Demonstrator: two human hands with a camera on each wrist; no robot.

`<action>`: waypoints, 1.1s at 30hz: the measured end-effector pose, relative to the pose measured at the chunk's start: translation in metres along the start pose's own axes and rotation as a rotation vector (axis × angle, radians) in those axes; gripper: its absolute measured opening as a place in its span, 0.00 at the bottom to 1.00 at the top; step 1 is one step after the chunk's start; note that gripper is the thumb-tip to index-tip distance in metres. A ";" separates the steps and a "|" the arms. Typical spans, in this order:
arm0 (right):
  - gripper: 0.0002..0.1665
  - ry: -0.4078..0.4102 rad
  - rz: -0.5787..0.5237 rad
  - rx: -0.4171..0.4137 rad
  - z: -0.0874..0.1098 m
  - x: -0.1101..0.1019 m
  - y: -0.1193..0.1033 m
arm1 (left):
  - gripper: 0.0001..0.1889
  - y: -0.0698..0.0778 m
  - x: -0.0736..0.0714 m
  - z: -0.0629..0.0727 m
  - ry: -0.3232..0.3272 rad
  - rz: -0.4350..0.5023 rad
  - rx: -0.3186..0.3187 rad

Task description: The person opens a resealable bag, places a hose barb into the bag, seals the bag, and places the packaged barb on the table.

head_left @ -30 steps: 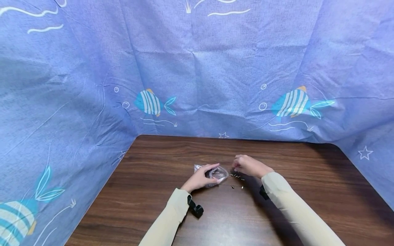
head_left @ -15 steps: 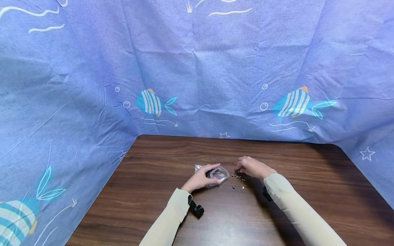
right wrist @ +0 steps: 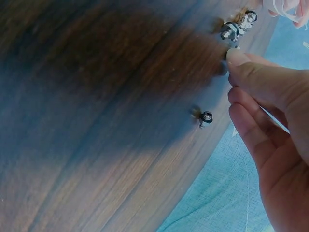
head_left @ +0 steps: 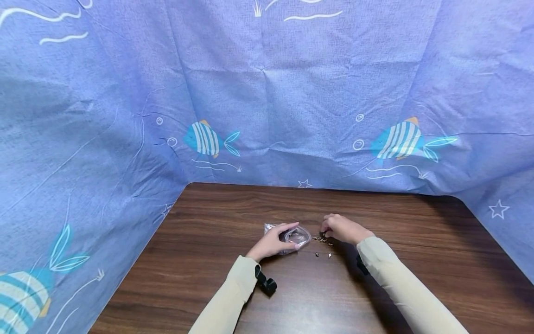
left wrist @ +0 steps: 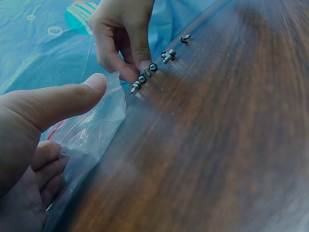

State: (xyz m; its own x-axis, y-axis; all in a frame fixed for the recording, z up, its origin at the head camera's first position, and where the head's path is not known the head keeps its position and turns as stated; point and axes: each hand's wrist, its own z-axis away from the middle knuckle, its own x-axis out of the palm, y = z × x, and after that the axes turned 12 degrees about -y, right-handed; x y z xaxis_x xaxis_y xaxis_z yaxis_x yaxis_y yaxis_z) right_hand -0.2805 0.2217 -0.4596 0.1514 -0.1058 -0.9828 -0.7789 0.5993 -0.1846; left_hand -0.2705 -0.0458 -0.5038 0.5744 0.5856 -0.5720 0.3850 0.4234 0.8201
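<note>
A clear zip bag [head_left: 299,235] with a red line stands with its mouth spread toward the right. My left hand [head_left: 271,243] holds it, thumb along one side of the mouth and fingers on the other. Right of the bag lies a small cluster of screws [left wrist: 168,56], silvery with dark rings. Over that cluster, my right hand [head_left: 343,228] reaches down with thumb and forefinger together at a screw. In the right wrist view a bit of metal [right wrist: 236,47] shows at the thumb tip; the rest of it is hidden.
Two loose screws, one at the left [head_left: 316,254] and one at the right [head_left: 329,255], lie nearer the front than the cluster. The dark wooden table [head_left: 200,241] is enclosed at the back and sides by a blue fish-print cloth [head_left: 267,102].
My right hand has shifted slightly right and down toward the cluster of screws. The left hand and the bag have stayed in place.
</note>
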 end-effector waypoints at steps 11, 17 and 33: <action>0.06 0.016 0.000 0.039 0.001 0.001 -0.005 | 0.36 0.002 -0.001 0.001 -0.012 0.007 -0.023; 0.06 0.031 0.032 0.048 -0.001 0.004 -0.006 | 0.36 0.002 -0.001 0.001 -0.010 0.017 -0.020; 0.07 0.001 0.010 0.093 -0.002 0.002 -0.008 | 0.36 -0.001 0.000 0.000 -0.009 0.019 -0.013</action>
State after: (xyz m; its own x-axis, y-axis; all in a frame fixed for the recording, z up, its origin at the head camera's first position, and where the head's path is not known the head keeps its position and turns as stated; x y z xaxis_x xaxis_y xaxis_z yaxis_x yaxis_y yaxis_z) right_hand -0.2752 0.2155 -0.4600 0.1437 -0.1003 -0.9845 -0.7208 0.6711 -0.1736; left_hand -0.2714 -0.0465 -0.5048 0.5880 0.5871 -0.5564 0.3648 0.4215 0.8302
